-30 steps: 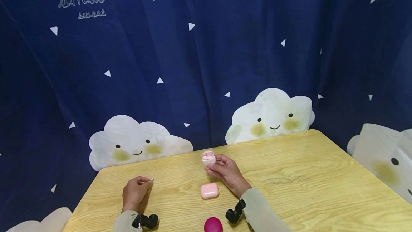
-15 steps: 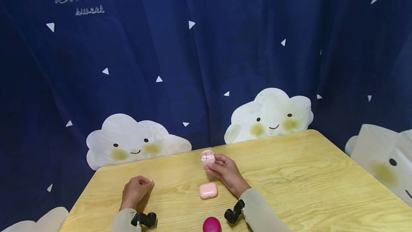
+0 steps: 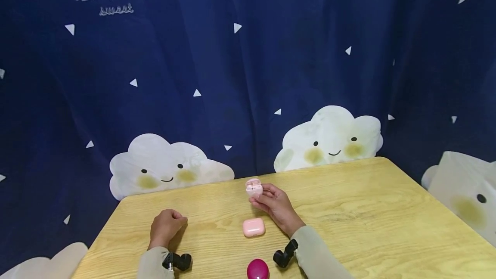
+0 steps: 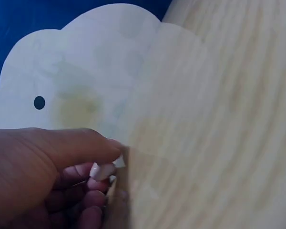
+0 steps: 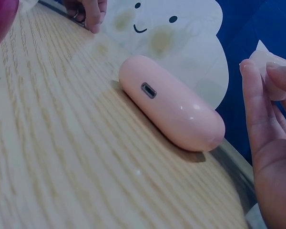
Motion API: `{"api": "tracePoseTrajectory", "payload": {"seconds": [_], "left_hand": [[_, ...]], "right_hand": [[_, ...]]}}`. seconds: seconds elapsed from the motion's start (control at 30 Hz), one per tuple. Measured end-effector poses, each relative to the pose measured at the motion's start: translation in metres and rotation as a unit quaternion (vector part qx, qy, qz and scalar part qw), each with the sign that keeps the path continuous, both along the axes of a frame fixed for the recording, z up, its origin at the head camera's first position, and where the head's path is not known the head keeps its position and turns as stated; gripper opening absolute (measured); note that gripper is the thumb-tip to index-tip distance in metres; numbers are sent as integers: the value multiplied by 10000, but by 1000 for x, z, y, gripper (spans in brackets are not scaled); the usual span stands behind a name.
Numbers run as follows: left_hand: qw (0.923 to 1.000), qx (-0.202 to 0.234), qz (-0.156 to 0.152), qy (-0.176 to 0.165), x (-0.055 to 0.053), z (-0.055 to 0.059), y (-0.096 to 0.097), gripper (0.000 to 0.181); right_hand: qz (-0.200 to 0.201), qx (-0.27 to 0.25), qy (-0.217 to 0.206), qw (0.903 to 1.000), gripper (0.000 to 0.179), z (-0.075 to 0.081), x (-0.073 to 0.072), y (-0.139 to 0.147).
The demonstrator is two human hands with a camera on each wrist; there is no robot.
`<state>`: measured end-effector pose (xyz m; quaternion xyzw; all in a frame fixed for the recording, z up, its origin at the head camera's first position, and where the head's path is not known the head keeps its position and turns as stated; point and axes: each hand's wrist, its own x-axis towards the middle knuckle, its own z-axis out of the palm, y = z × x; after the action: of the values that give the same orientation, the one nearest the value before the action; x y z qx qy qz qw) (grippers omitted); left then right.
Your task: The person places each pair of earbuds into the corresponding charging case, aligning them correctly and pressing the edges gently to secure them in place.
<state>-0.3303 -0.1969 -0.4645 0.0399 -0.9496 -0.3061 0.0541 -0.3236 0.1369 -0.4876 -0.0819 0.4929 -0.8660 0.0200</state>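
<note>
My right hand [image 3: 278, 209] holds a small pale pink earbud case [image 3: 254, 189] with its lid up, near the far edge of the table. Thumb and fingers pinch that case's side in the right wrist view. To the left, my left hand [image 3: 165, 227] is low over the table. Between its thumb and fingers it pinches a small whitish piece, seemingly an earbud [image 4: 103, 171], mostly covered by the fingers and hidden in the head view. A second pink earbud case [image 3: 253, 227], closed, lies on the table below the right hand, its charging port showing in the right wrist view.
A round magenta case [image 3: 257, 269] sits near the front of the wooden table [image 3: 368, 214]. Behind the table hangs a dark blue curtain [image 3: 217, 63] printed with clouds. Each wrist carries a black camera mount.
The left hand has turned slightly, so the whitish tip seen at its fingertips before is now hidden in the head view. The right hand keeps the open case in place; the view shifts slightly.
</note>
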Motion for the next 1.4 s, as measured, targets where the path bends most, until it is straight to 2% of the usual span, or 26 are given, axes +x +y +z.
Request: {"api": "tracePoseTrajectory", "payload": {"seconds": [0.3, 0.47, 0.57, 0.73, 1.07, 1.23, 1.4], "left_hand": [[9998, 57, 3, 204, 2, -3, -3, 15], [9986, 118, 180, 477, 2, -5, -9, 12], [9976, 451, 310, 424, 1, -6, -11, 12], [9956, 773, 352, 384, 0, -7, -13, 15], [9944, 820, 253, 612, -2, -10, -14, 16], [9935, 961, 250, 556, -3, -11, -14, 12], [9942, 919, 228, 509, -2, -10, -14, 9]], "right_hand": [[8, -48, -139, 9999, 41, -2, 2, 0], [4, -58, -114, 9999, 40, -2, 2, -1], [12, -28, -72, 10000, 41, -2, 2, -1], [0, -30, -108, 9999, 40, -2, 1, 0], [-23, -107, -66, 9999, 40, -2, 2, 1], [1, -104, -52, 9999, 41, -2, 2, 1], [24, -96, -23, 9999, 41, -1, 2, 1]]}}
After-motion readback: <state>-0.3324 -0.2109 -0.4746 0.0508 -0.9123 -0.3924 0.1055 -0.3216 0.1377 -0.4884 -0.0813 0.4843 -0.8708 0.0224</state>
